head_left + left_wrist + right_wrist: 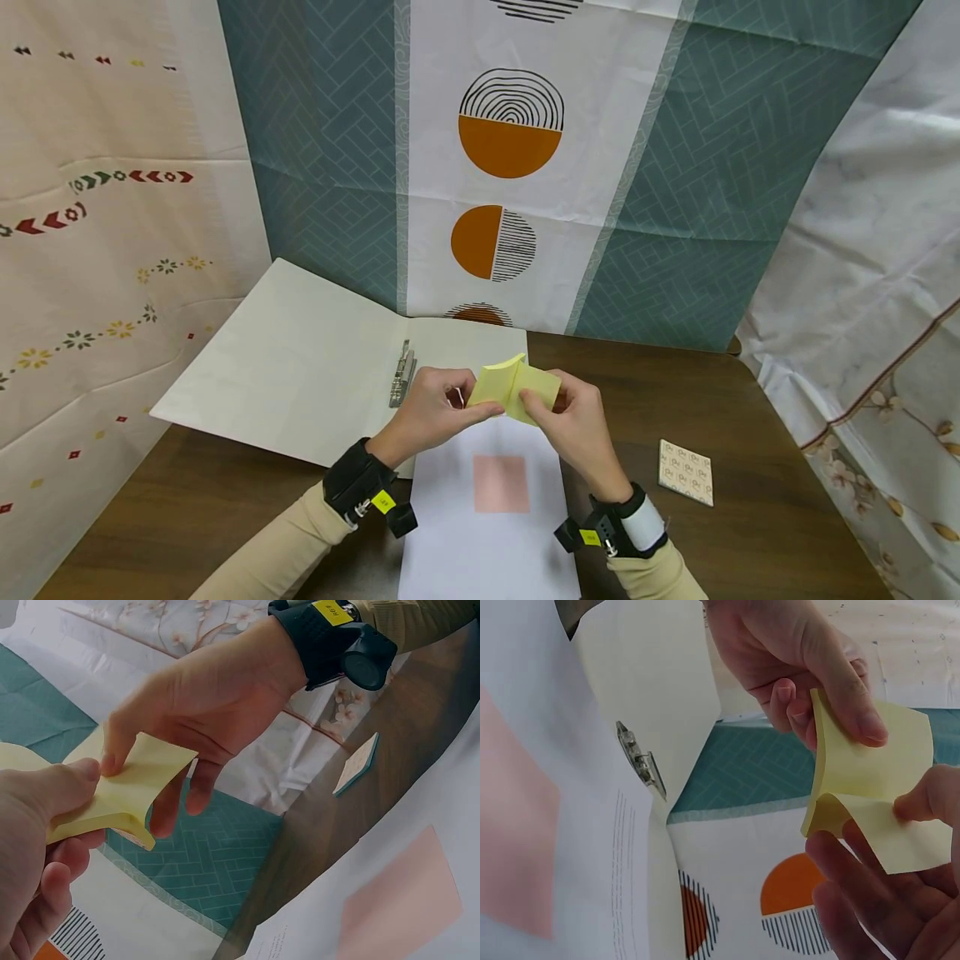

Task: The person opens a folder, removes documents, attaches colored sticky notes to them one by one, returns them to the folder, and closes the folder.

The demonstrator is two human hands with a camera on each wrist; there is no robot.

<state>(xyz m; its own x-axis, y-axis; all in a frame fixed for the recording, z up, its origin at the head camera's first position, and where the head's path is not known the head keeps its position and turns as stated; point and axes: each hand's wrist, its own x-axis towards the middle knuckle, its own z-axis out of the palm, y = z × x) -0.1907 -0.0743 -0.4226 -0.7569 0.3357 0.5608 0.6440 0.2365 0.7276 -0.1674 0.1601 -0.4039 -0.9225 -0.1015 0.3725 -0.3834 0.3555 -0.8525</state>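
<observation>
My left hand (431, 412) grips a pad of yellow sticky notes (492, 384), its thumb lying across the front. From the other side my right hand (576, 429) pinches a yellow sheet (922, 836) between thumb and fingers. That sheet bends away from the pad, and in the right wrist view one edge of it still meets the pad. Both hands are raised above the top end of a white paper (480, 558). A pink sticky note (501, 483) lies flat on this paper, and the right wrist view shows lines of small print beside it.
An open white binder (292, 367) with a metal clip (402, 377) spreads out at the back left, partly under the paper. To the right, a small patterned square block (686, 472) lies on the brown wooden table (637, 383). Patterned cloths (322, 125) hang behind and at both sides.
</observation>
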